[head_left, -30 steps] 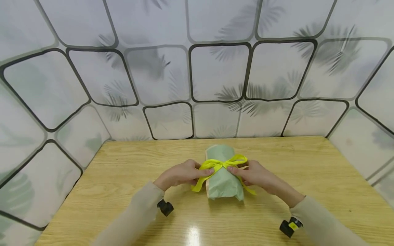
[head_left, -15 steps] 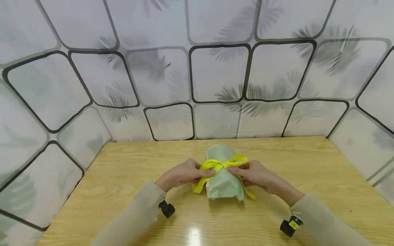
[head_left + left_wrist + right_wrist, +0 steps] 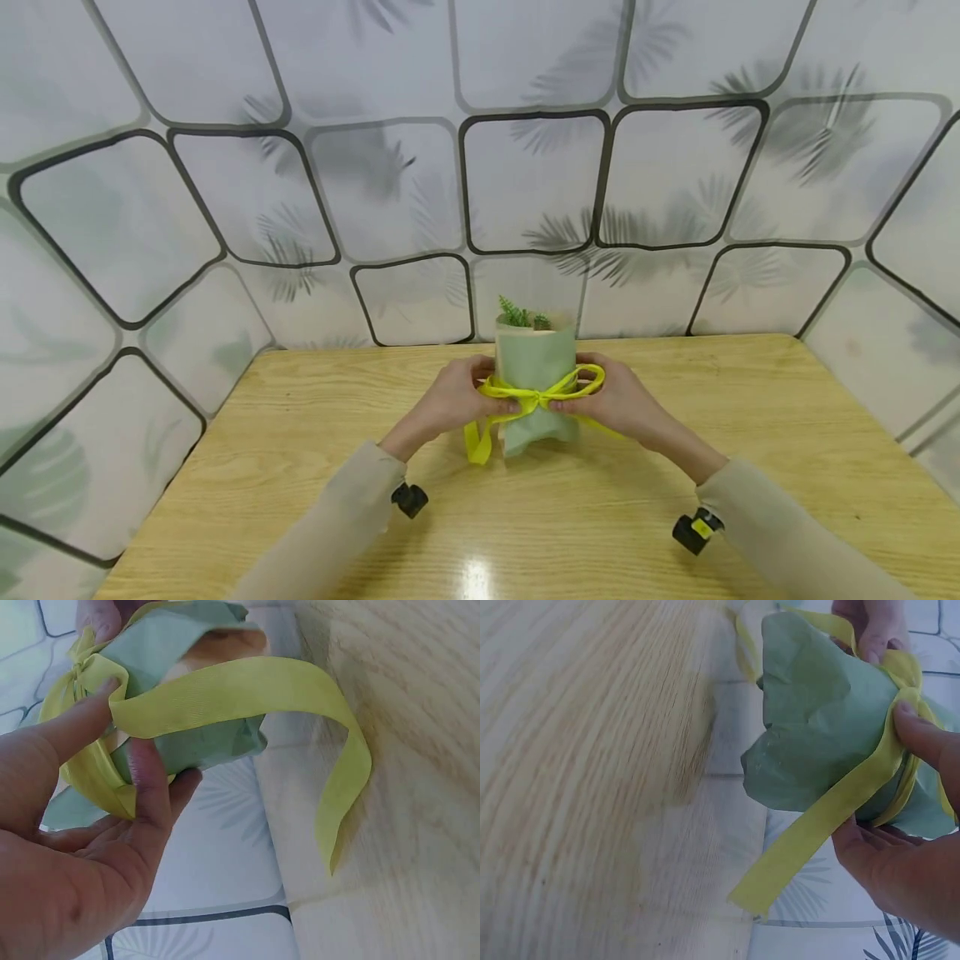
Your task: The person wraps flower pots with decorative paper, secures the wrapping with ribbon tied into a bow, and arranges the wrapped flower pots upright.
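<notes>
A small bouquet wrapped in pale green paper stands nearly upright between my two hands, with green sprigs showing at its top. Round its middle runs a yellow ribbon tied in a bow, its tails hanging loose. My left hand grips the left side, thumb on the front by the knot and fingers behind. The right hand holds the other side likewise, its thumb beside the knot. In the right wrist view the lower edge of the wrapping paper looks apart from the tabletop. Its back is hidden.
The bouquet is over a wooden table near its back edge. Behind and at both sides rises a patterned cloth wall. A small black camera is strapped to each wrist, the left camera and the right camera.
The wrapped bouquet was lying back on the table; both hands have tipped it upright, so its top opening and green sprigs now show. The ribbon tails hang down from it.
</notes>
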### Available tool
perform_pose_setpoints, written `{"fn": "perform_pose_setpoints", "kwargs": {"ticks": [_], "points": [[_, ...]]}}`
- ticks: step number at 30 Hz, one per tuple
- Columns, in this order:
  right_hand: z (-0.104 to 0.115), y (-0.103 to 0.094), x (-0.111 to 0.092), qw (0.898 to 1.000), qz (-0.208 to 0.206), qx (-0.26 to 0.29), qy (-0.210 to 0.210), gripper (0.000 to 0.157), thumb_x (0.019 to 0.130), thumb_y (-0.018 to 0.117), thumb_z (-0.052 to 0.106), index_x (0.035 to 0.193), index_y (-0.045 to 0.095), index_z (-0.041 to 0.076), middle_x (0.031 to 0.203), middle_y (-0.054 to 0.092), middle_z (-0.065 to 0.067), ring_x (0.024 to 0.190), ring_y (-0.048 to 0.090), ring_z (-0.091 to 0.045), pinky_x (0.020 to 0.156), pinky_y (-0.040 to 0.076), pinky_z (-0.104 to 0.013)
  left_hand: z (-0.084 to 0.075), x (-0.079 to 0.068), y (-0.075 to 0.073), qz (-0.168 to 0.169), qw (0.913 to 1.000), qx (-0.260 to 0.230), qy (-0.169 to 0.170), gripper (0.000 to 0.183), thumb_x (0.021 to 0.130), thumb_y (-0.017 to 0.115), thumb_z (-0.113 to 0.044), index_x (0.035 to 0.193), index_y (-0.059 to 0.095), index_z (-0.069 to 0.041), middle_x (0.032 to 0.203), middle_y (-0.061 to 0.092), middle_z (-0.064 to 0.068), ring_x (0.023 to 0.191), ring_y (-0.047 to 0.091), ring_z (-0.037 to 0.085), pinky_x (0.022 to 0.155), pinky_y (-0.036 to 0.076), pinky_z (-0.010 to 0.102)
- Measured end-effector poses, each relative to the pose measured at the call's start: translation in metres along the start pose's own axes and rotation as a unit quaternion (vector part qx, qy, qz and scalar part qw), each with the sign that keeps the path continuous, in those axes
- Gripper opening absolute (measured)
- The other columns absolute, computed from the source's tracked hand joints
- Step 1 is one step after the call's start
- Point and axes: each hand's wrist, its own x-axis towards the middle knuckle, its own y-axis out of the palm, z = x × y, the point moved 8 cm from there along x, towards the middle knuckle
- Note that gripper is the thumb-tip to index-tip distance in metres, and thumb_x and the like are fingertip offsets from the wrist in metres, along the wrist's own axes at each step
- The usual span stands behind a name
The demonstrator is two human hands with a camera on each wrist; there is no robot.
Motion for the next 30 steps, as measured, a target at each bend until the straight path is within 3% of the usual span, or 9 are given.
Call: {"fn": "perform_pose_setpoints", "kwargs": {"ticks": [4,8,14,18,23,30], "points": [[0.003,0.0,0.004,0.999,-0.018,0.003,-0.039,0.09,0.08,0.09,0.023,0.15,0.04,-0.001,0.144,0.053,-0.024,0.121,0.062,-0.038,0.09,0.059,-0.041,-0.007,0.002,-0.004,-0.036,0.998,0.033,0.04,0.075,0.08,0.09,-0.024,0.144,0.055,-0.007,0.142,0.062,0.011,0.127,0.063,0.033,0.104,0.054,0.047],[0.002,0.003,0.007,0.998,-0.031,-0.006,-0.054,0.089,0.077,0.092,0.014,0.147,0.04,-0.001,0.142,0.052,-0.026,0.115,0.062,-0.038,0.087,0.059,-0.04,-0.011,0.002,-0.004,-0.051,0.9961,0.046,0.056,0.079,0.078,0.092,-0.018,0.144,0.052,-0.005,0.142,0.061,0.013,0.128,0.063,0.034,0.106,0.053,0.045],[-0.001,0.011,0.01,0.998,-0.033,-0.016,-0.057,0.091,0.075,0.093,0.011,0.147,0.038,-0.002,0.142,0.053,-0.027,0.122,0.06,-0.042,0.095,0.057,-0.048,-0.006,0.001,0.0,-0.044,0.9967,0.053,0.043,0.079,0.077,0.092,-0.015,0.143,0.05,-0.003,0.14,0.06,0.015,0.127,0.063,0.035,0.106,0.053,0.046],[0.001,0.014,0.008,0.996,-0.036,-0.047,-0.068,0.092,0.073,0.094,0.013,0.147,0.04,-0.003,0.141,0.054,-0.027,0.125,0.06,-0.043,0.1,0.055,-0.052,-0.004,-0.001,0.001,-0.039,0.9956,0.067,0.053,0.076,0.077,0.092,-0.016,0.139,0.05,-0.002,0.137,0.061,0.016,0.125,0.064,0.036,0.104,0.054,0.046],[0.002,0.019,0.005,0.993,-0.029,-0.078,-0.08,0.086,0.073,0.094,0.015,0.142,0.047,-0.002,0.136,0.057,-0.024,0.126,0.058,-0.043,0.102,0.053,-0.054,-0.002,-0.002,0.004,-0.026,0.9936,0.084,0.07,0.071,0.076,0.092,-0.015,0.131,0.049,-0.001,0.132,0.061,0.017,0.121,0.066,0.035,0.102,0.056,0.045],[0.002,0.026,0.004,0.992,-0.022,-0.091,-0.087,0.084,0.073,0.094,0.013,0.141,0.047,-0.003,0.135,0.058,-0.024,0.125,0.058,-0.043,0.1,0.054,-0.054,0.004,-0.002,0.01,-0.012,0.9928,0.101,0.065,0.074,0.077,0.092,-0.014,0.132,0.044,-0.001,0.131,0.059,0.017,0.122,0.064,0.033,0.101,0.056,0.044]]}}
